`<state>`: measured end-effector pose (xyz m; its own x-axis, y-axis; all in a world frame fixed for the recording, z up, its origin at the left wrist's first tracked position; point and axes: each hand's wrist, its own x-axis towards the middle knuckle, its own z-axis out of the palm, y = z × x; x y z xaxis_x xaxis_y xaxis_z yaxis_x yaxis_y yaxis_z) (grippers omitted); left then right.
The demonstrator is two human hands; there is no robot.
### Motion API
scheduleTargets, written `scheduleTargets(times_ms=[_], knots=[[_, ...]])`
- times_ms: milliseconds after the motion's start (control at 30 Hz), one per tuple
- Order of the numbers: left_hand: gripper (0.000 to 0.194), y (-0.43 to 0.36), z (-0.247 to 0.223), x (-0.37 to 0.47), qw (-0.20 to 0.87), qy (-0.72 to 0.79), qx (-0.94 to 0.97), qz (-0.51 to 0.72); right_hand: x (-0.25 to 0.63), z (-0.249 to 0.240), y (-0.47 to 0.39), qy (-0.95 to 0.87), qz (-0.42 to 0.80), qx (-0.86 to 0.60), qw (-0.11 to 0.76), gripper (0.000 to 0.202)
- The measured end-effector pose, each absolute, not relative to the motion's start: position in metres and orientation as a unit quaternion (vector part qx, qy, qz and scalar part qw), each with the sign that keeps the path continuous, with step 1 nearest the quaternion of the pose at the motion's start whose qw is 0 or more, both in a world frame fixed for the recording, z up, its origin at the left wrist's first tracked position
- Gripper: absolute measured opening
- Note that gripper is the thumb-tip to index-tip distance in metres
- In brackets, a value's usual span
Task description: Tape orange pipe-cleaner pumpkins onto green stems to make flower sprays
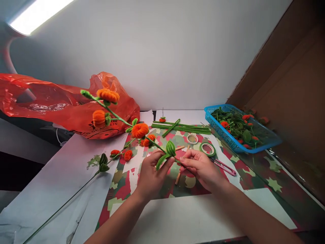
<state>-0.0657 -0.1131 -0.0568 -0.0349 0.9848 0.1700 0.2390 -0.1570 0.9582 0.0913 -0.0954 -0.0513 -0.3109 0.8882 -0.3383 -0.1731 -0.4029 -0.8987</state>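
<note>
A long green stem with several orange fuzzy pumpkin-like balls (140, 130) slants up to the left across the middle. My left hand (154, 173) is closed round this stem at its lower part, beside striped green leaves (170, 148). Close on its right, my right hand (200, 166) pinches the stem's lower end between thumb and fingers. A second stem with orange balls (128, 155) and dark green leaves lies on the left of the table. Behind my right hand are a green tape roll (207, 149) and a pale tape roll (192, 139).
A blue basket (223, 134) of leaves and orange pieces stands at the right, near cardboard (284, 67). Green sticks (185, 128) lie at the back. A red plastic bag (76, 112) bulges at the left under a lamp (40, 15). A pink-handled tool (225, 167) lies right.
</note>
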Motion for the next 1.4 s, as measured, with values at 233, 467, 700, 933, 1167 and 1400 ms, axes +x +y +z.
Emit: scheduleTargets(times_ms=[233,467,700,933,1167,1400], knots=[[0.021,-0.11,-0.061,-0.065,0.424,0.525,0.528,0.515,0.094,-0.059,-0.105,-0.728,0.209,-0.38,0.532,0.009],[0.018,-0.112,-0.064,-0.062,0.419,0.534,0.526,0.512,0.089,-0.064,-0.108,-0.83,-0.078,-0.294,0.468,0.016],[0.012,-0.117,-0.06,-0.058,0.355,0.544,0.561,0.514,0.085,-0.063,-0.108,-0.713,0.185,-0.399,0.545,0.009],[0.012,-0.117,-0.058,-0.06,0.335,0.547,0.569,0.514,0.081,-0.058,-0.106,-0.441,0.591,-0.482,0.473,0.025],[0.014,-0.115,-0.066,-0.073,0.438,0.469,0.582,0.499,0.102,-0.062,-0.097,-0.252,0.896,-0.286,0.225,0.022],[0.017,-0.109,-0.076,-0.081,0.605,0.377,0.52,0.47,0.096,-0.072,-0.108,-0.189,0.949,-0.19,0.169,0.026]])
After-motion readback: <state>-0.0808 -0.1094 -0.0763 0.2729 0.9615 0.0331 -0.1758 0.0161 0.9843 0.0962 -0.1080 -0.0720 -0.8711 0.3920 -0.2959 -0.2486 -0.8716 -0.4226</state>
